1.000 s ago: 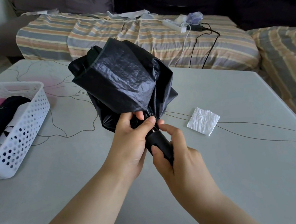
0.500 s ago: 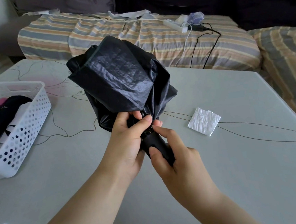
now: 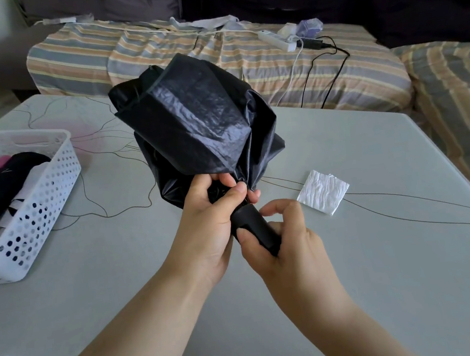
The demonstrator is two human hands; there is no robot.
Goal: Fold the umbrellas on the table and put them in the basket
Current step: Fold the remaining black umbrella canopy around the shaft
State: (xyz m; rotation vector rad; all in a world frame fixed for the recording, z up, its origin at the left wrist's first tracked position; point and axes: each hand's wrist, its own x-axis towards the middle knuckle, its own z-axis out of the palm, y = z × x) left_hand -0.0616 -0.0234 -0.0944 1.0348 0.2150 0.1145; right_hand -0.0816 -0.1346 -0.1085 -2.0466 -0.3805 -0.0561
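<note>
— While you look from the left, what sits at that end of the table [image 3: 380, 264]?

— That white basket [image 3: 35, 214], right at the left edge, with dark and pink cloth already in it. Between it and the umbrella is bare tabletop.

— And the umbrella [image 3: 193, 118]?

— Black, half collapsed, held up above the middle of the table. Its long axis runs from the handle [image 3: 254, 227], low and near the person, up and away to the left, so the crumpled canopy points toward the couch [image 3: 348, 81] and leans a little to the basket's side.

— How are the hands set?

— Her left hand [image 3: 209, 226] is curled round the gathered cloth just above the handle, thumb across the front. Her right hand [image 3: 289, 247] grips the handle lower down, thumb pressed on its side, forefinger lifted off and bent in the air.

— Anything to the right?

— A white folded tissue [image 3: 323, 192], lying flat just beside the hands, apart from them. Beyond it the table runs bare to its right edge; the far edge meets the striped couch, where a power strip [image 3: 276, 39] and cables lie.
</note>
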